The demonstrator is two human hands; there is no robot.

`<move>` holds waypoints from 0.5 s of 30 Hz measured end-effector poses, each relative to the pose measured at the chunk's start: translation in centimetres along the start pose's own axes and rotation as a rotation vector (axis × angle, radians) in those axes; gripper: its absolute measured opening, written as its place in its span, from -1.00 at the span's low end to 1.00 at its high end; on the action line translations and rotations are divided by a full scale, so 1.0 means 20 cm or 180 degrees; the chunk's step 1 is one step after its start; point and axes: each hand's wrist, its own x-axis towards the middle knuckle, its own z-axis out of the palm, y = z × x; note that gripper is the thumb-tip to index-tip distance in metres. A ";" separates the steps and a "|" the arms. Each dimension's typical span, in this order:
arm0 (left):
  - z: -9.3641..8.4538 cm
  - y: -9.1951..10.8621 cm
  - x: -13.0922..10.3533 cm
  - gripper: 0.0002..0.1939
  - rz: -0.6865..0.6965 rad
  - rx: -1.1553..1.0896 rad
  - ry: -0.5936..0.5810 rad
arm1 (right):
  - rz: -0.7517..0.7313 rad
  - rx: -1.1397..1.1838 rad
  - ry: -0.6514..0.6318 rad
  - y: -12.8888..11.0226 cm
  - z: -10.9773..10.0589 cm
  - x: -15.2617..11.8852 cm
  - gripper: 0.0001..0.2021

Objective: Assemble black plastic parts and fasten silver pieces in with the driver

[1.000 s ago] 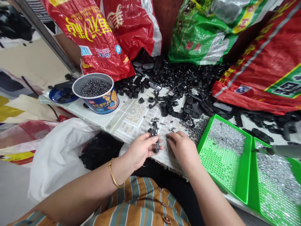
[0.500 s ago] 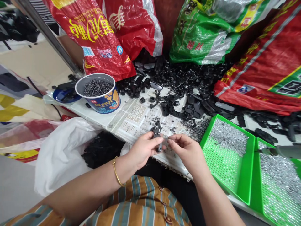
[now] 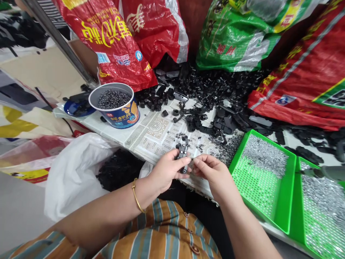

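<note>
In the head view, my left hand (image 3: pixel 170 168) grips a slim black plastic part (image 3: pixel 183 146) with shiny round metal spots, held above the near edge of the table. The part points away from me, its rounded near end sticking out past my thumb. Just to its right, my right hand (image 3: pixel 211 170) is closed in a pinch, fingertips almost at the part's side. Whatever is between those fingertips is too small to make out. Tiny black bits (image 3: pixel 199 146) lie on the patterned tabletop (image 3: pixel 151 145) beyond my hands.
Small silvery metal pieces fill parts of two green perforated trays (image 3: pixel 260 190) at right, a grey tool (image 3: pixel 327 173) over one. A blue tub (image 3: pixel 121 117) of dark beads stands left. Black plastic parts (image 3: pixel 223 122) lie before red (image 3: pixel 113 46) and green sacks (image 3: pixel 231 46).
My right hand has come slightly closer to the black part, its fingertips more tightly pinched. The left hand keeps its hold. The whole view has shifted a little.
</note>
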 end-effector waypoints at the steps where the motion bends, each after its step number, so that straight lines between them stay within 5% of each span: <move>1: 0.00 0.01 -0.01 -0.82 -0.0014 -0.0089 -0.0042 | 0.0044 0.0035 0.0018 0.00 0.00 0.00 -0.72; 15: 0.00 -0.02 0.00 -0.82 0.0253 -0.0313 -0.0099 | 0.0217 0.0113 -0.0030 -0.03 0.04 0.01 -0.72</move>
